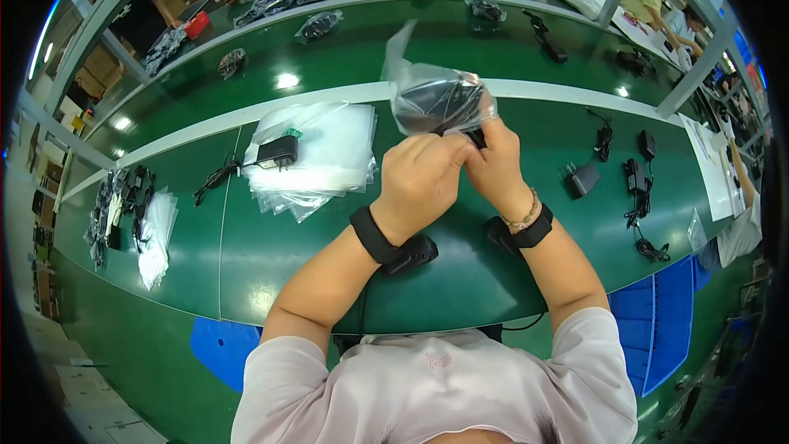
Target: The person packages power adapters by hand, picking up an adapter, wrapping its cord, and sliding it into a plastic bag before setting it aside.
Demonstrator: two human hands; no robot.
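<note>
A clear plastic bag [400, 62] with a black power adapter [437, 100] inside is held up in front of me, over the middle of the green table. My left hand [419, 181] is closed at the bag's lower end, fingers curled and thumb toward the right hand. Gripping the bag's right side, my right hand [498, 160] has its thumb pressed along the plastic. The two hands touch at the bag's lower end, and what lies between their fingers is partly hidden. Left of them, a black adapter with its cord [278, 150] rests on a stack of clear bags [349, 148].
Loose adapters [582, 179] and coiled cords [637, 197] lie at right. More cords [115, 205] and bags [158, 234] are at far left. Behind a white ledge [567, 92], a green conveyor [370, 41] carries bagged adapters [319, 25]. Other people work beyond it. Blue bins [657, 325] stand below.
</note>
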